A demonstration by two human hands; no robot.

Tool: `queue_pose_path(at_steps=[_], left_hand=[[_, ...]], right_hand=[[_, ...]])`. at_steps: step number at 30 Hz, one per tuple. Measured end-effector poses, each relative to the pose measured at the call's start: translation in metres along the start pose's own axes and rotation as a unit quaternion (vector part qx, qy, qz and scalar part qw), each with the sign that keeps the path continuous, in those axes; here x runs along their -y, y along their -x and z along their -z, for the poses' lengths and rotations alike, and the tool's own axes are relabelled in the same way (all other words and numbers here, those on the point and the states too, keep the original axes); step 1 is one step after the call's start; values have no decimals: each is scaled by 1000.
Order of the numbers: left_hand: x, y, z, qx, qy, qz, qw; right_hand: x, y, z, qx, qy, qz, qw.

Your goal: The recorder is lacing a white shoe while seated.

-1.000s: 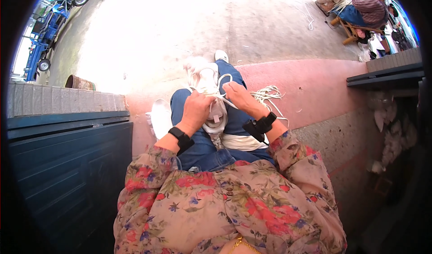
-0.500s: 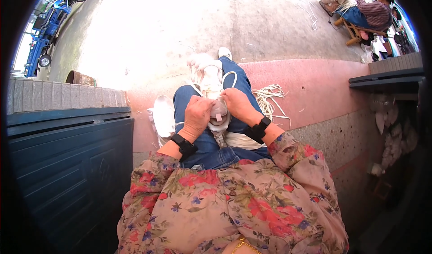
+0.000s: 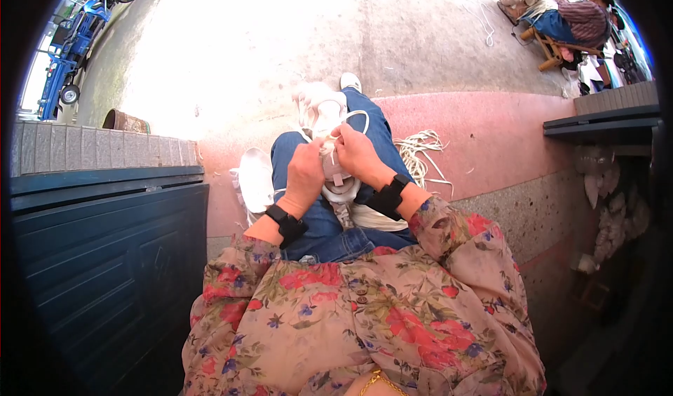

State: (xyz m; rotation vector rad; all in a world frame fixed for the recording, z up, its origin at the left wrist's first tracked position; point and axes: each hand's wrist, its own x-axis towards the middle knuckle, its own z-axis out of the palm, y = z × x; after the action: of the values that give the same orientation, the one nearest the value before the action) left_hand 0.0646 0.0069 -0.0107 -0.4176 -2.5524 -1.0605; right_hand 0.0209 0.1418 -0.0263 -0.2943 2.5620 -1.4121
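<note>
A white bundle of cord [image 3: 324,119] rests on my lap over blue jeans. My left hand [image 3: 304,174] and my right hand [image 3: 356,154] meet above it, both pinching a white cord [image 3: 335,151] that loops up from the bundle. Each wrist carries a black band. A flat white piece [image 3: 256,180] lies beside my left knee. My floral sleeves fill the lower part of the view.
Loose pale cord [image 3: 419,151] lies coiled on the pink ledge [image 3: 491,137] to my right. A dark blue panelled door [image 3: 105,256] stands at my left. Another person sits on a wooden stool [image 3: 554,28] far right, and a blue vehicle [image 3: 66,52] is far left.
Both hands have drawn closer together over the bundle and now work the cord between their fingertips; earlier the right hand lay further right on the bundle.
</note>
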Motion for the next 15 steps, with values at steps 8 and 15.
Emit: queue_pose_path(at_steps=[8, 15], left_hand=[[16, -24, -2, 174, -53, 21, 983], [22, -32, 35, 172, -244, -79, 951]], right_hand=[[0, 5, 1, -22, -10, -11, 1000], [-1, -15, 23, -41, 148, 159, 975]])
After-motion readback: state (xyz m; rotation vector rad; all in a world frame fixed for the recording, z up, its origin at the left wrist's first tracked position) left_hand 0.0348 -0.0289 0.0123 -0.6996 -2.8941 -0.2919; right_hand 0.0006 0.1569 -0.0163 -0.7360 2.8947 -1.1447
